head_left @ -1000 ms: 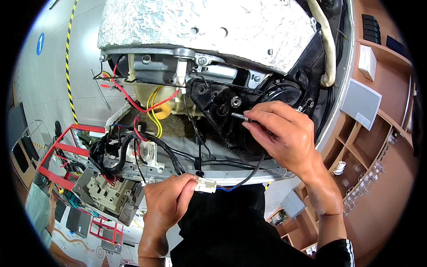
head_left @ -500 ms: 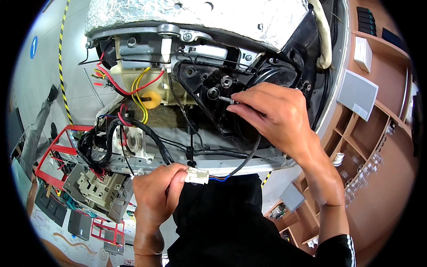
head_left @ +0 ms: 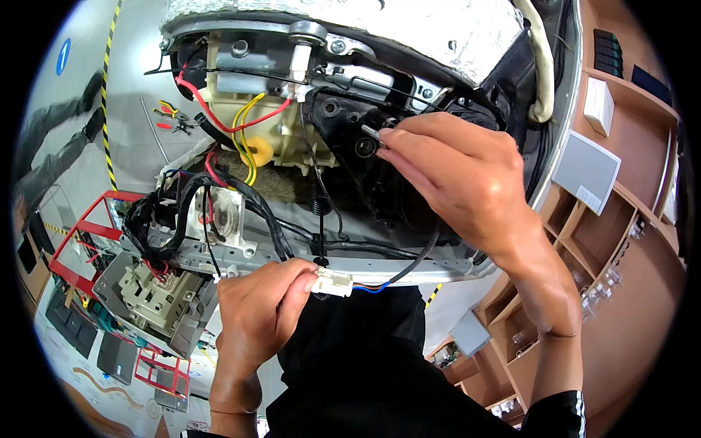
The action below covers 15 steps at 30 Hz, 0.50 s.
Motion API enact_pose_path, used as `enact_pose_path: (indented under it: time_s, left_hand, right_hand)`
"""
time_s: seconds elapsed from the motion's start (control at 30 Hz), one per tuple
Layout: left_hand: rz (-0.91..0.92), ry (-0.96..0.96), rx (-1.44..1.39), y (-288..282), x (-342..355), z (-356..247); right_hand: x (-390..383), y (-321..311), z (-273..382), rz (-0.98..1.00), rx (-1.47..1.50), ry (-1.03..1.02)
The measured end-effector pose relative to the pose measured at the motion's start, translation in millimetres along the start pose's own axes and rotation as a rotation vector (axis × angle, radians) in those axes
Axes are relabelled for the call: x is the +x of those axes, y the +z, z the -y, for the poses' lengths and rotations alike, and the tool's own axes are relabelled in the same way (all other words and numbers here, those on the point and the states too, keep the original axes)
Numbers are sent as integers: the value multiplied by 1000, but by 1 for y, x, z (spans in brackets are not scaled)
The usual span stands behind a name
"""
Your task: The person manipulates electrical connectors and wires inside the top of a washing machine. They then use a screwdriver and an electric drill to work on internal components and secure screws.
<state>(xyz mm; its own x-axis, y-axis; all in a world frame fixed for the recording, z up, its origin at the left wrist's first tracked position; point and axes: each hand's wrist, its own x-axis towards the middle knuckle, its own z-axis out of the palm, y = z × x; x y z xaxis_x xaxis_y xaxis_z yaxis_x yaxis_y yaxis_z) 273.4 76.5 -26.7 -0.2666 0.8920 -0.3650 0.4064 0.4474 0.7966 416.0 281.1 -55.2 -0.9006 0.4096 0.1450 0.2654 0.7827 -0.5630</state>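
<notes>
My right hand (head_left: 467,182) pinches a small metal cylindrical part (head_left: 371,132) beside the holes in a black bracket (head_left: 336,131); whether its tip is inside one cannot be told. My left hand (head_left: 263,310) grips a white plastic connector (head_left: 332,283) with blue, brown and dark wires running to a dark cable (head_left: 412,264), near the appliance's metal frame edge. Foil-covered insulation (head_left: 453,36) lies above the bracket, with yellow wires (head_left: 250,146), red wires and a black harness (head_left: 241,193) to the left.
An open grey box (head_left: 157,306) with electrical parts sits lower left beside red racks (head_left: 84,233). Pliers (head_left: 171,109) and a metal rod lie beyond the frame. Another person's legs (head_left: 55,146) show at far left. Wooden shelving (head_left: 606,233) holding boxes stands at right.
My right hand has moved upward on the bracket with the metal part. The other person's legs have come further into view at the left. My left hand still holds the connector.
</notes>
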Motion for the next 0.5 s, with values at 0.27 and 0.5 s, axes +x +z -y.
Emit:
enact_pose_path:
  time_s: [0.27, 0.5]
  left_hand:
    - [-29, 10, -40, -1, 3, -2]
    - [-30, 39, -74, -3, 3, 0]
  right_hand:
    - [24, 3, 11, 233, -214, 53]
    - [28, 1, 13, 288, -190, 108]
